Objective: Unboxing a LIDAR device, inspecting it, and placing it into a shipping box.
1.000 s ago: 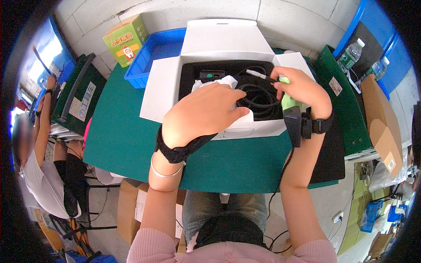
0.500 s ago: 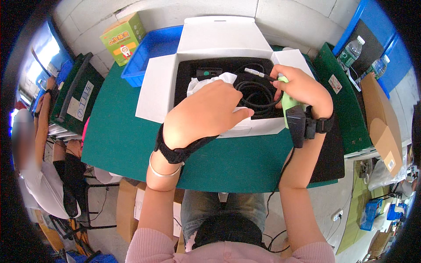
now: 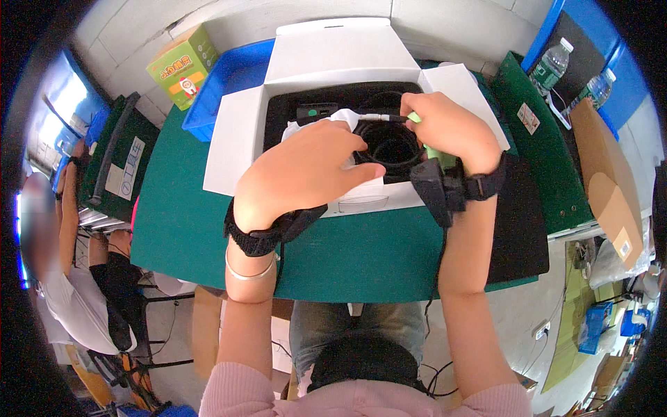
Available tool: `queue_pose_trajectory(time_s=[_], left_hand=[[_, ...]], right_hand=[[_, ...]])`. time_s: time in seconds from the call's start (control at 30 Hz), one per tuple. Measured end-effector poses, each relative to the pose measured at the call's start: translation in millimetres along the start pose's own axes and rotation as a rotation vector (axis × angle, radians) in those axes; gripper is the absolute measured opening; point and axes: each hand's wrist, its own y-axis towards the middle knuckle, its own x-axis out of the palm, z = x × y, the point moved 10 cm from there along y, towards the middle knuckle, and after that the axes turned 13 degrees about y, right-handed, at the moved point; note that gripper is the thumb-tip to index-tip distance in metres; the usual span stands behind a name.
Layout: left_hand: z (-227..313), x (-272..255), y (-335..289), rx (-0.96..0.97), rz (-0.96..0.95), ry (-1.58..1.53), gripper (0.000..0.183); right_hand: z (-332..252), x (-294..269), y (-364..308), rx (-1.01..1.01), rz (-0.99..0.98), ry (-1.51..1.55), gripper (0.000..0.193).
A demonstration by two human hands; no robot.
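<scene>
An open white box (image 3: 226, 149) with black foam inside stands on a green table. Over its left half is my left hand (image 3: 299, 163), its fingers curled onto a crumpled white wrapping (image 3: 300, 130) and its thumb held apart; the fingertips are partly hidden. My right hand (image 3: 451, 132) pinches a black cable just behind its silver plug (image 3: 375, 117), which points left toward the wrapping. The rest of the black cable (image 3: 406, 165) lies coiled in the box. A small black device (image 3: 317, 111) sits in the foam at the back left. A black wrist unit (image 3: 434, 187) is strapped to my right wrist.
Behind the box, to the left, are a blue tray (image 3: 198, 121) and a green carton (image 3: 182, 67). Green bins (image 3: 545, 139) and plastic bottles (image 3: 552, 64) stand at the right, beside an open cardboard box (image 3: 615, 181). Another person (image 3: 83, 299) sits at the far left.
My right hand has moved left with the plug, bringing it close to the white wrapping. My left hand stays over the wrapping. The whole view has shifted slightly.
</scene>
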Motion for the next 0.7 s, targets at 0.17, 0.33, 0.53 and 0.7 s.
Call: queue_pose_trajectory(time_s=[0.17,0.33,0.53,0.7], left_hand=[[-20,22,10,-0.221,-0.215,-0.236,0.046],[3,15,9,-0.028,-0.13,0.043,0.052],[15,-6,-6,0.069,-0.084,-0.193,0.048],[25,1,-6,0.167,-0.091,-0.075,0.042]], right_hand=[[6,-6,-5,0.035,0.025,-0.026,0.01],[15,-13,-14,0.112,0.018,0.089,0.009],[17,-20,-15,0.096,0.064,0.137,0.017],[14,-13,-9,0.092,0.021,0.125,0.017]])
